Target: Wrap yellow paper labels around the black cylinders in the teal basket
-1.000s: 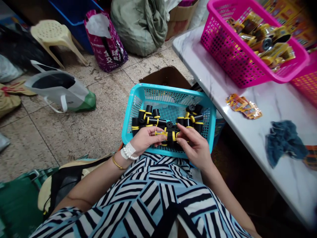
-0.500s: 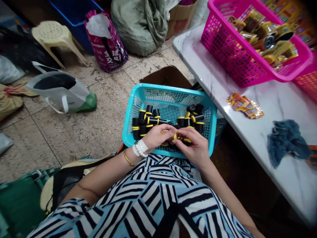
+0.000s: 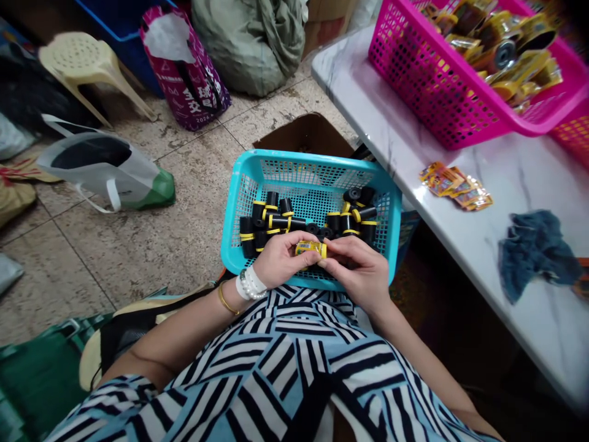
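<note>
Between my two hands lies a small cylinder in a printed yellow wrapper (image 3: 307,247), held over the near side of a turquoise basket (image 3: 229,228). My left hand (image 3: 281,258) is closed around its left end, thumb along the front. My right hand (image 3: 361,267) pinches its right end, where a yellow rim shows. Several black cylinders with yellow rims (image 3: 278,221) lie loose in the basket, in a left and a right cluster. What the cylinder looks like under the wrapper is hidden.
On the marble-patterned table (image 3: 437,184) at right stand a pink basket (image 3: 414,92) of yellow-wrapped cylinders, a small pile of printed wrappers (image 3: 456,186) and a crumpled blue cloth (image 3: 536,252). A cardboard box (image 3: 308,135) is behind the turquoise basket. Bags and a stool (image 3: 80,58) stand at left.
The yellow-wrapped cylinder has turned up into plain sight between my fingers; before, my left fingers mostly covered it. The camera view has shifted slightly.
</note>
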Demonstrator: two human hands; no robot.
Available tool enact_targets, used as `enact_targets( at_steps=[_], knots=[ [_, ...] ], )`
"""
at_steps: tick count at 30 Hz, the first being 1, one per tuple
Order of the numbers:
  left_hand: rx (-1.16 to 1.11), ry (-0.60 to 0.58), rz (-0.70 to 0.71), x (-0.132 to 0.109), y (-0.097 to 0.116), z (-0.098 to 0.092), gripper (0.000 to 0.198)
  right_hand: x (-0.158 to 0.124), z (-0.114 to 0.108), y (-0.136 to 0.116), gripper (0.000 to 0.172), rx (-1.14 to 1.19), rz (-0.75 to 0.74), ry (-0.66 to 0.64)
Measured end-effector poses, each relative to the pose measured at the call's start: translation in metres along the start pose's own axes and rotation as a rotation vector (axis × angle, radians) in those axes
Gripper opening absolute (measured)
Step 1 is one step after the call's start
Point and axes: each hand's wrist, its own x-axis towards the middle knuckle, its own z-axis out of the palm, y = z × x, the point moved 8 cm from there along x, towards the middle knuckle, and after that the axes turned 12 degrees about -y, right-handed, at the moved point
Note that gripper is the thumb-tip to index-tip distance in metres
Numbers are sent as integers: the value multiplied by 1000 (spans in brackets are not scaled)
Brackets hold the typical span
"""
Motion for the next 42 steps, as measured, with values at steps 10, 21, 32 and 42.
enact_targets(
  at_steps=[10, 21, 32, 42],
  knots=[
    [-234, -67, -143, -1, -16, 2, 52, -4, -4, 14, 28, 113, 44, 67],
    [313, 42, 165, -7, 26, 2, 26, -8, 14, 44, 32, 551, 484, 49],
    [-500, -130, -133, 2, -16, 16, 48, 5, 7, 31, 22, 464, 226, -204],
    [-623, -172, -202, 1, -26, 27, 47, 8, 8, 11, 16, 272, 101, -165]
  ],
)
